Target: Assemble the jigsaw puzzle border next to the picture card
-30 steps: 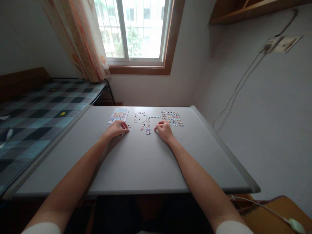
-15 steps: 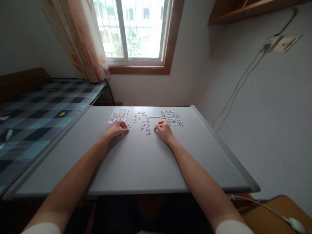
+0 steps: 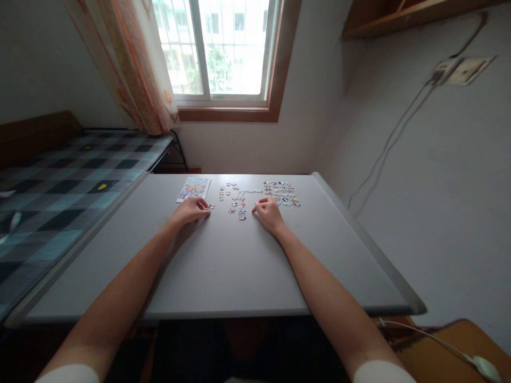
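Note:
My left hand [image 3: 190, 210] rests on the table, just below a picture sheet [image 3: 194, 189]. Its fingers are bent and a little apart, with a loose jigsaw piece [image 3: 211, 207] right beside the fingertips. To the right, my right hand [image 3: 269, 211] lies with fingers curled and the tips pressed together; anything between them is too small to make out. Between the hands, joined jigsaw pieces form a corner: a top strip [image 3: 251, 191] and a side column [image 3: 241, 210] running down from its left end. Several loose pieces [image 3: 232, 210] lie left of that column.
A block of many loose jigsaw pieces [image 3: 281, 192] is spread beyond my right hand. The white table [image 3: 223, 266] has raised side edges. A checked bed [image 3: 80, 170] stands at the left. A cable [image 3: 371, 170] hangs along the right wall.
The fingertips of my left hand have drawn back very slightly to the left of the loose piece. My right hand and the joined pieces look unchanged.

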Motion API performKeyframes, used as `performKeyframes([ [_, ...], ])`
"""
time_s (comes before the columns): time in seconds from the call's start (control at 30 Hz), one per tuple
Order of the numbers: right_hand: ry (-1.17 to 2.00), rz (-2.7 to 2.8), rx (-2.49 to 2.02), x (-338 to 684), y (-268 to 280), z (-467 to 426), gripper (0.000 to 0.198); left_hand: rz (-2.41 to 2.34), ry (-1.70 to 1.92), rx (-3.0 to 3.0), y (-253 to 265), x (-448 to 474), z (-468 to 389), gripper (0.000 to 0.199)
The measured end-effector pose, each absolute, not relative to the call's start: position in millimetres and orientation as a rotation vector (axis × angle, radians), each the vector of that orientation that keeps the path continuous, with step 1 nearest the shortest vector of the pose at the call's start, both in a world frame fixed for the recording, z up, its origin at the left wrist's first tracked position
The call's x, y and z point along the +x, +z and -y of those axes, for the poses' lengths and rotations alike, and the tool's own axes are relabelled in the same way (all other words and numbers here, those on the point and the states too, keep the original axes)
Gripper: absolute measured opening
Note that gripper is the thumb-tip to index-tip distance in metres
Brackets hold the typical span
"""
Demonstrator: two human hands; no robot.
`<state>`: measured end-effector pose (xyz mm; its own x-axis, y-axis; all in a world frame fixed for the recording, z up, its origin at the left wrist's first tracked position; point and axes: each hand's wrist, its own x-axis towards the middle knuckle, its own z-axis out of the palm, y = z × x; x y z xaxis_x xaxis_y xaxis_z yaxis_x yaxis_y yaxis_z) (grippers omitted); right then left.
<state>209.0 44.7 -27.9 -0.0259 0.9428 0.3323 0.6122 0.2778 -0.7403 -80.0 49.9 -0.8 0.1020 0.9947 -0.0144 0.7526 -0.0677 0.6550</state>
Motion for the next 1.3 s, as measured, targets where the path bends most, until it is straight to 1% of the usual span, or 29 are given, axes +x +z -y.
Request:
performKeyframes([
  [0.2,0.495,1.731,-1.414,210,-30,-45,0.034,-1.586,0.718,1.796,3,-79,-49,0.034],
  [0.37,0.503,1.739,-1.418,209,-28,-45,0.034,-1.480,0.778,1.642,6,-77,-48,0.040],
  [0.53,0.486,1.760,-1.312,206,-26,-42,0.033,-1.414,0.844,1.585,6,-73,-47,0.044],
  [0.83,0.507,1.804,-1.257,206,-28,-41,0.033,-1.595,0.708,1.581,9,-84,-50,0.036],
  [1.03,0.495,1.811,-1.243,206,-30,-43,0.033,-1.552,0.727,1.711,5,-85,-53,0.033],
  [1.3,0.500,1.818,-1.246,206,-29,-43,0.030,-1.405,0.563,1.964,3,-82,-52,0.031],
])
